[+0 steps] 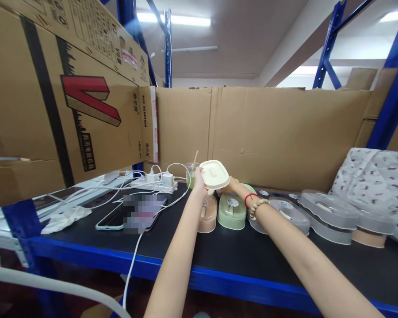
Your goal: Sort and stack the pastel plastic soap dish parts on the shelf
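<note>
Two bare hands are working over a black shelf top (265, 265) with a blue metal edge. Left hand (200, 182) is gripping a cream, rounded-square plastic piece (214, 175) by its left edge, fingers closed on it, piece being held raised and tilted above the row of boxes. Right hand (228, 186) is reaching in at the piece's lower right, over the boxes; its fingertips are partly hidden, so cannot tell whether they are apart, together or clamped on anything. Below, a peach plastic box with a clear lid (208, 217) is sitting just beside a pale green plastic box with a clear lid (231, 214). Grey lidded boxes (330, 232) are standing further right, some stacked, near a white patterned cloth (368, 176). Behind the left hand, a clear cup of green drink (190, 179) is holding a straw (196, 157). Further left, a white power strip (152, 182) is carrying plugs and cables, two flat dark-screened devices (114, 219) are lying nearby, one partly pixelated, and a crumpled white tissue (66, 218) is resting near the edge.
</note>
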Demonstrator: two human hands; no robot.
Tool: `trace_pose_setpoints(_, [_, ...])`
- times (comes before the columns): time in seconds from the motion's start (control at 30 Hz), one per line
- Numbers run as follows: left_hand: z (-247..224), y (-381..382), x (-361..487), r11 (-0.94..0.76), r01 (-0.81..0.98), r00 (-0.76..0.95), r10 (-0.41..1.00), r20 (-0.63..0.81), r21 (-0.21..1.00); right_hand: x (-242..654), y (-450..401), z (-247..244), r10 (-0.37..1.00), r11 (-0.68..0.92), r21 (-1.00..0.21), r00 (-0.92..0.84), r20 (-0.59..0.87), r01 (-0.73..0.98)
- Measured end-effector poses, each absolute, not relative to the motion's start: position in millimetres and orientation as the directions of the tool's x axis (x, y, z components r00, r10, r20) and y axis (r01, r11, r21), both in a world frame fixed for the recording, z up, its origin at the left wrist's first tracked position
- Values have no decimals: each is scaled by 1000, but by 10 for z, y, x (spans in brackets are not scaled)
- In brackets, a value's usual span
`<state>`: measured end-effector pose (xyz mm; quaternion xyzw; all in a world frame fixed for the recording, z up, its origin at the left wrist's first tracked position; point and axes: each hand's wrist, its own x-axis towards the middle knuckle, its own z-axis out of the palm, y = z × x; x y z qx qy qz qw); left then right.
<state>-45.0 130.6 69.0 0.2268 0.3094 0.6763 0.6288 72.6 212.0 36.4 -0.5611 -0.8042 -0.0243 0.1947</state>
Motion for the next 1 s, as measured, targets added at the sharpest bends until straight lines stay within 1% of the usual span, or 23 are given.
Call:
trace_pose_setpoints(0.1, [686, 1302, -456, -29, -695, -130, 988, -86, 718, 855, 1996, 473, 930, 285, -208, -217, 298, 936])
trace_pose_setpoints(0.2, [695, 1287, -459, -50, -673, -173, 981, -92, 738, 997, 1869, 552, 930, 272, -273, -179, 321, 923])
trace_pose_setpoints(0.3, [696, 1270, -455, -45, -630, -193, 976, -101, 775, 1115, 1780, 608, 914, 270, -366, -118, 389, 890])
trace_pose_setpoints(0.43, [650, 1292, -436, 24, -535, -183, 973, -143, 845, 1222, 1677, 700, 861, 301, -484, -17, 508, 821])
trace_pose_setpoints(0.57, [611, 1331, -379, 50, -467, -173, 974, -147, 883, 1227, 1493, 730, 776, 384, -554, 66, 627, 739])
trace_pose_setpoints(0.63, [609, 1322, -338, 55, -455, -141, 981, -133, 889, 1191, 1379, 678, 734, 458, -547, 49, 678, 701])
trace_pose_setpoints(0.7, [607, 1300, -294, 47, -466, -92, 991, -101, 884, 1146, 1279, 592, 668, 594, -480, -64, 741, 645])
trace_pose_setpoints(0.77, [593, 1282, -256, 9, -489, -56, 998, -42, 872, 1108, 1209, 500, 580, 740, -392, -224, 783, 546])
trace_pose_setpoints(0.8, [580, 1279, -240, -19, -498, -59, 998, -12, 867, 1094, 1187, 460, 538, 793, -364, -281, 795, 489])
trace_pose_setpoints(0.83, [566, 1279, -226, -49, -502, -70, 997, 16, 864, 1084, 1173, 427, 509, 823, -357, -298, 807, 442])
trace_pose_setpoints(0.87, [550, 1281, -212, -77, -497, -85, 996, 39, 864, 1079, 1166, 403, 501, 832, -371, -271, 822, 412])
trace_pose_setpoints(0.93, [526, 1282, -183, -115, -476, -103, 992, 74, 872, 1085, 1168, 380, 519, 810, -448, -107, 848, 378])
trace_pose_setpoints(0.97, [520, 1278, -165, -124, -465, -93, 991, 91, 877, 1095, 1174, 379, 550, 774, -516, 14, 835, 368])
trace_pose_setpoints(1.0, [516, 1270, -145, -130, -453, -79, 991, 106, 882, 1109, 1183, 384, 602, 715, -606, 133, 787, 349])
